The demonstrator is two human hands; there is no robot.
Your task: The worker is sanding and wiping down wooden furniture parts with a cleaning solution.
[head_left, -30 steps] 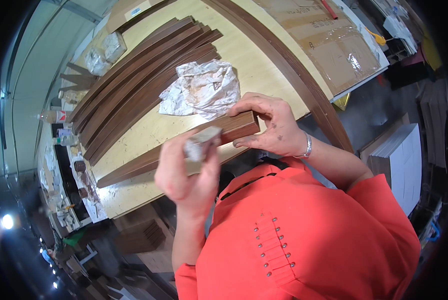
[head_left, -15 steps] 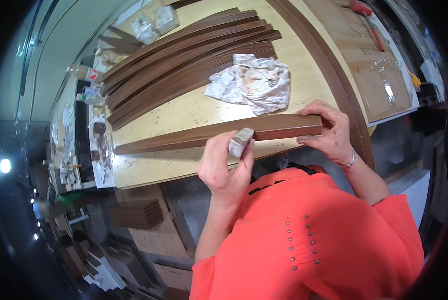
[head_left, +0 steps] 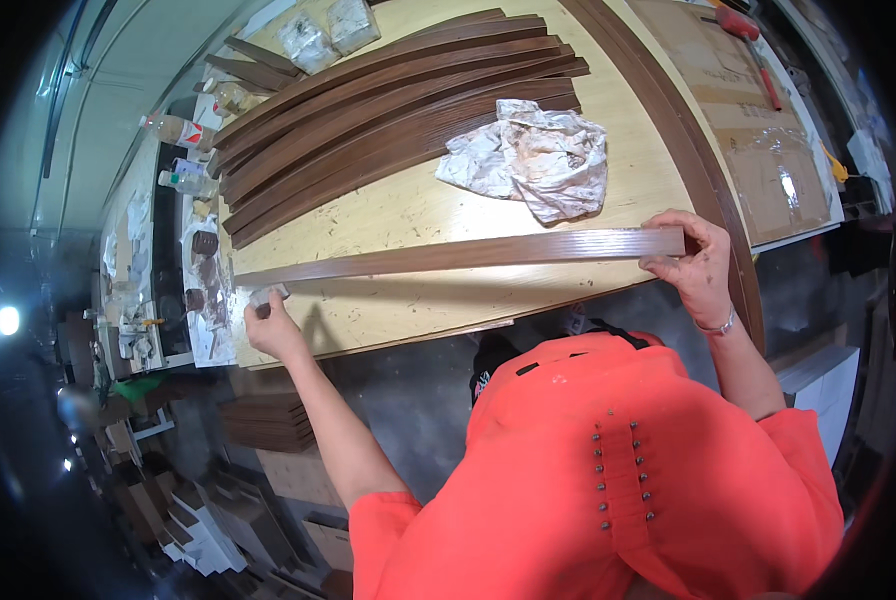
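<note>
A long brown wooden strip [head_left: 458,255] runs across the near part of the table. Its right end is pinched between the thumb and fingers of my right hand [head_left: 703,268]. My left hand [head_left: 274,328] reaches out to the strip's far left end, closed around a small greyish-white block [head_left: 268,294] that looks like a sanding block. The block sits against or just beside that end; whether they touch I cannot tell. Beyond the strip lies a crumpled, brown-stained white cloth [head_left: 543,160].
Several similar brown strips [head_left: 398,110] lie stacked at the back left. Plastic bottles [head_left: 178,132] stand at the table's left edge. A long brown board [head_left: 668,110] borders the right side, with cardboard [head_left: 768,150] and a red mallet [head_left: 738,22] past it.
My left hand has swept left with the block, from the strip's middle to its left end. The strip has been turned to show a narrower face. My right hand still holds it.
</note>
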